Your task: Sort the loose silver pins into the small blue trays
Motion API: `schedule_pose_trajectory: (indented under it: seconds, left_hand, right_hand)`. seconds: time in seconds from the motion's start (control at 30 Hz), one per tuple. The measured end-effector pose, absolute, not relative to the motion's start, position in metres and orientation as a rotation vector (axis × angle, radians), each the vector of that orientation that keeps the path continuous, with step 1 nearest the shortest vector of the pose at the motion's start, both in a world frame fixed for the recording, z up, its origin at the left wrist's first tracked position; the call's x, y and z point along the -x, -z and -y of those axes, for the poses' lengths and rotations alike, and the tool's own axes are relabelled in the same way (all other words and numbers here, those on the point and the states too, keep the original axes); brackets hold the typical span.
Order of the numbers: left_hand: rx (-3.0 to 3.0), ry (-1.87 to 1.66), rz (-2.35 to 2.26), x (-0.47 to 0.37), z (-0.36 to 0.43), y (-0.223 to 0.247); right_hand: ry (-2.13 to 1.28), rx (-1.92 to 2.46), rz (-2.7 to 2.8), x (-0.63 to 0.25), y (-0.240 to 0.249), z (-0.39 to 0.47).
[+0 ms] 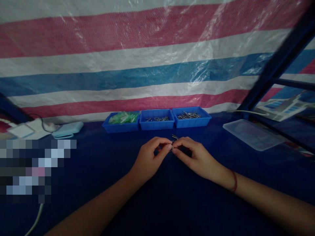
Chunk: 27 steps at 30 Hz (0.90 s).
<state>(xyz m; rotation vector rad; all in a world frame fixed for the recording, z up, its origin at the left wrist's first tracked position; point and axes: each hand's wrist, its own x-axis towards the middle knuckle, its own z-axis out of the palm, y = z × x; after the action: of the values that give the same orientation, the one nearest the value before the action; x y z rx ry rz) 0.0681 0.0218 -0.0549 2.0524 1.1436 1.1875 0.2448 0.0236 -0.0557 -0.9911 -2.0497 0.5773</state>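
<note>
My left hand (152, 156) and my right hand (193, 155) meet above the dark blue table, thumbs and forefingers pinched together. What sits between the fingertips is mostly covered and too small to name. Just behind the fingertips, short thin metal pieces (174, 137) show; I cannot tell whether they lie on the table or are held. Beyond the hands stand three blue bins in a row. The left bin (120, 128) holds green-and-clear plastic packets (124, 117). Several thin metal pieces (161, 119) lie in the middle bin (157, 125), and a denser pile (189, 115) fills the right bin (193, 122).
A translucent plastic lid or tray (253, 134) lies at right beside a dark metal frame (261, 65). At left are a light blue case (67, 129), a white box (22, 130) and a white cable (36, 218). A striped plastic sheet (137, 78) hangs behind the table (118, 147).
</note>
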Motion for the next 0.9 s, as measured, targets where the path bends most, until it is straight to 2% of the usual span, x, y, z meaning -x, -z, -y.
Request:
schedule_pose_trajectory:
  seconds: [0.23,0.53,0.8,0.9]
  left_hand:
    - [-2.063,-1.183,-1.172,-0.068,-0.021,0.056]
    - [-2.049,-1.143,-1.190,-0.069,-0.024,0.056]
    - [-2.030,-1.238,-1.169,-0.069,-0.022,0.058]
    - [-2.048,-1.258,-1.136,-0.071,-0.021,0.060]
  right_hand:
    - [-0.492,1.108,1.866,-0.245,0.054,-0.024]
    - [-0.366,0.933,1.925,-0.248,0.049,-0.019]
    - [-0.068,0.913,2.134,-0.255,0.036,-0.023]
    - [0.134,0.980,2.016,-0.268,0.031,-0.041]
